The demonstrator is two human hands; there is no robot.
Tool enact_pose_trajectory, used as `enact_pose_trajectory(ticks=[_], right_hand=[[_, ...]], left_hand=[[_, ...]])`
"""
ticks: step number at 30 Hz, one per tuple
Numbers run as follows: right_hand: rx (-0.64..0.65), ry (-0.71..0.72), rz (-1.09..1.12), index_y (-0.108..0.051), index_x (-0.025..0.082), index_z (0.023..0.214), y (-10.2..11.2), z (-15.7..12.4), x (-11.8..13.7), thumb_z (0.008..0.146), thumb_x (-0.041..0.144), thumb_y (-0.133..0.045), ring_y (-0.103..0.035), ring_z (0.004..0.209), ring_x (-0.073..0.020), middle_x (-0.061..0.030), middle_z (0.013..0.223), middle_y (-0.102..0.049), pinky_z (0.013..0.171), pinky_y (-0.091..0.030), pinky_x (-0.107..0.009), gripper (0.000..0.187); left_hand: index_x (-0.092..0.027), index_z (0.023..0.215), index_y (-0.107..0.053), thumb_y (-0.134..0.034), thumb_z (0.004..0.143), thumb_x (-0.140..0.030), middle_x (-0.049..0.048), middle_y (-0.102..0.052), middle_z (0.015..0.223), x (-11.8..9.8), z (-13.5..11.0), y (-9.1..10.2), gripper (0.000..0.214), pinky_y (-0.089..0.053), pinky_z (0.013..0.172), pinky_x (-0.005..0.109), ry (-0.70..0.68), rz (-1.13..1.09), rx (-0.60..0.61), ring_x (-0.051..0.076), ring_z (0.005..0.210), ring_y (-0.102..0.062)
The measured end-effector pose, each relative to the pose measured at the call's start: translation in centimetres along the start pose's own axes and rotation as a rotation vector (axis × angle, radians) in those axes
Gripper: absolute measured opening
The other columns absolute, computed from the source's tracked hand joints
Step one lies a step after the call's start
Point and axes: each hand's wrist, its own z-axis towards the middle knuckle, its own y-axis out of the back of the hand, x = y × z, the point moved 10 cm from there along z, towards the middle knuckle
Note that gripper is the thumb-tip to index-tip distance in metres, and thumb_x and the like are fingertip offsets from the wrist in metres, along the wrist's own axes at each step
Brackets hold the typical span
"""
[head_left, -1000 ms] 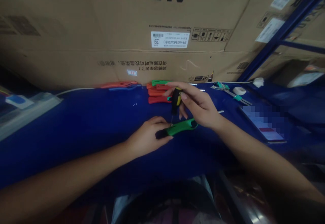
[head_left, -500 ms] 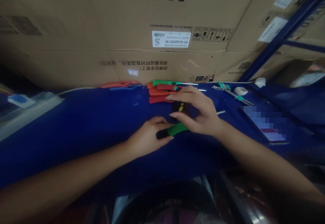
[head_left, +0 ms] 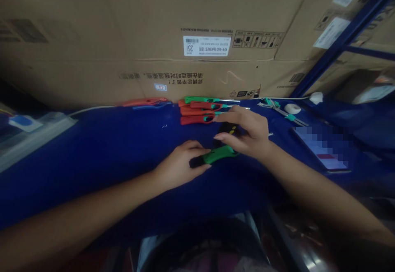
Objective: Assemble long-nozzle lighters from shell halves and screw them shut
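Note:
A green long-reach lighter (head_left: 219, 154) lies across the blue surface, its black end between the thumb and fingers of my left hand (head_left: 182, 163). My right hand (head_left: 251, 134) curls around a small black object with yellow marks (head_left: 227, 129), thumb on one side and fingers on the other. That hand covers the front part of the lighter; a bit of its metal tube shows past the hand. Just behind, several red and orange lighters (head_left: 195, 119) lie side by side, with another green lighter (head_left: 199, 99) at the back.
A large cardboard box (head_left: 142, 33) stands upright behind the blue surface (head_left: 101, 148). Metal rods with teal pieces (head_left: 279, 109), a white roll (head_left: 292, 108) and a phone (head_left: 324, 150) lie on the right. Red and blue handles (head_left: 148, 103) rest against the box; plastic packaging (head_left: 40, 130) lies left.
My right hand has shifted to the right along the green lighter with the black object, uncovering more of the green body. My left hand stays at the black end.

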Motion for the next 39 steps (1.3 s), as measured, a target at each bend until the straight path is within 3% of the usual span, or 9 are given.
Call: enact_pose_trajectory(ticks=[5,8,11,18,24,28,30,34,39], right_hand=[[0.183,-0.23,0.219,-0.05,0.021,0.146,-1.9,-0.6,-2.2,0.108,0.028,-0.036,-0.072,0.09,-0.0156,-0.0109,0.138,-0.064,0.079,-0.062,-0.032,0.042],[0.111,-0.266,0.26,-0.06,0.021,0.136,-1.5,-0.7,-2.8,0.103,0.033,-0.053,-0.072,0.077,-0.013,-0.0088,0.123,-0.072,0.068,-0.061,-0.026,0.036],[-0.083,-0.109,0.027,-0.072,0.023,0.117,0.5,-0.7,-1.8,0.089,0.035,-0.075,-0.074,0.092,-0.0204,-0.0068,0.109,-0.077,0.082,-0.061,-0.031,0.031],[0.093,-0.345,0.226,-0.056,0.023,0.141,-1.8,-1.2,-3.3,0.106,0.029,-0.041,-0.064,0.055,-0.0092,-0.0091,0.123,-0.072,0.055,-0.057,-0.025,0.039],[-0.053,-0.04,-0.068,-0.069,0.023,0.119,0.2,-0.2,-0.5,0.093,0.03,-0.069,-0.069,0.084,-0.0195,-0.0079,0.107,-0.076,0.075,-0.06,-0.034,0.027],[0.15,-0.266,0.169,-0.053,0.02,0.141,-2.0,-0.5,-2.3,0.104,0.023,-0.042,-0.07,0.081,-0.0143,-0.0127,0.133,-0.066,0.065,-0.059,-0.028,0.039],[0.136,-0.308,0.209,-0.057,0.02,0.136,-2.0,-0.6,-2.7,0.103,0.027,-0.049,-0.07,0.078,-0.0142,-0.0115,0.126,-0.069,0.059,-0.058,-0.026,0.035],[-0.002,-0.11,0.012,-0.069,0.021,0.115,-0.1,0.0,-1.2,0.087,0.034,-0.075,-0.071,0.088,-0.021,-0.0083,0.108,-0.076,0.076,-0.061,-0.035,0.031],[0.102,-0.188,0.109,-0.058,0.02,0.135,-1.0,0.0,-1.0,0.102,0.022,-0.048,-0.064,0.122,-0.0242,-0.012,0.129,-0.069,0.099,-0.056,-0.041,0.035]], left_hand=[[-0.019,0.113,-0.074,-0.074,0.088,-0.026,0.006,-0.069,0.104,-0.4,0.1,0.0,0.026,-0.057,0.093,0.038,-0.014,-0.018,0.015,0.02,0.096,-0.068],[-0.019,0.115,-0.072,-0.073,0.088,-0.026,0.0069,-0.069,0.108,-0.4,0.1,0.0,0.029,-0.057,0.095,0.039,-0.01,-0.007,0.023,0.021,0.1,-0.067],[-0.018,0.12,-0.069,-0.071,0.088,-0.027,0.009,-0.068,0.117,-0.6,0.1,-0.2,0.033,-0.056,0.098,0.042,-0.025,0.011,0.039,0.024,0.107,-0.066],[-0.018,0.12,-0.066,-0.069,0.089,-0.022,0.0081,-0.072,0.117,-1.0,0.2,-0.5,0.031,-0.055,0.099,0.043,-0.061,-0.026,0.069,0.024,0.107,-0.066],[-0.019,0.122,-0.066,-0.067,0.09,-0.022,0.0081,-0.072,0.119,-1.0,0.2,-0.5,0.032,-0.053,0.103,0.044,-0.059,-0.029,0.07,0.024,0.112,-0.064],[-0.017,0.123,-0.066,-0.066,0.091,-0.021,0.0088,-0.072,0.116,-1.1,0.3,-0.5,0.033,-0.054,0.101,0.041,-0.067,-0.041,0.081,0.023,0.109,-0.065],[-0.017,0.123,-0.066,-0.065,0.092,-0.022,0.0091,-0.072,0.116,-1.2,0.2,-0.5,0.032,-0.054,0.101,0.041,-0.069,-0.04,0.078,0.023,0.109,-0.065],[-0.019,0.122,-0.067,-0.066,0.092,-0.022,0.0083,-0.071,0.118,-1.0,0.2,-0.5,0.03,-0.052,0.104,0.044,-0.06,-0.029,0.077,0.024,0.113,-0.064],[-0.018,0.12,-0.068,-0.065,0.092,-0.022,0.0084,-0.072,0.115,-1.1,0.2,-0.5,0.028,-0.054,0.101,0.042,-0.071,-0.054,0.078,0.023,0.109,-0.064]])
